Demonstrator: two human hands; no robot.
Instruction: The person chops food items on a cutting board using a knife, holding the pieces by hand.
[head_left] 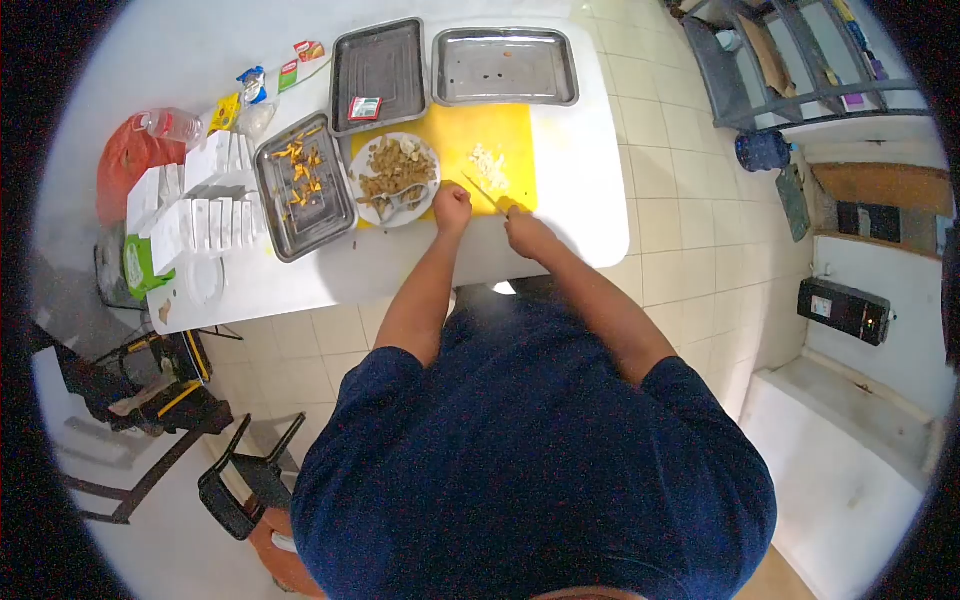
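- The knife point(486, 195) lay near center, gripped in the right hand point(530, 237), its blade angled toward the left hand point(453, 207).
- Pale bits point(488, 169) sat by the blade on the yellow mat point(519, 130).
- The left hand was curled closed; whether it held anything, I cannot tell.
- Left of it, the plate point(400, 219) held brown food point(385, 172) and a spoon point(405, 195).
- The left tray point(328, 235) held orange pieces point(305, 180); the top-center tray point(380, 60), a red-and-white packet point(365, 108).
- Packet lettering was unreadable.

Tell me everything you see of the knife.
The knife has a slim, narrow blade, seemingly metal, pointing forward and left from the right hand, which grips and mostly hides the handle. The blade is over the yellow board, beside pale chopped pieces; whether it touches either is too small to tell.
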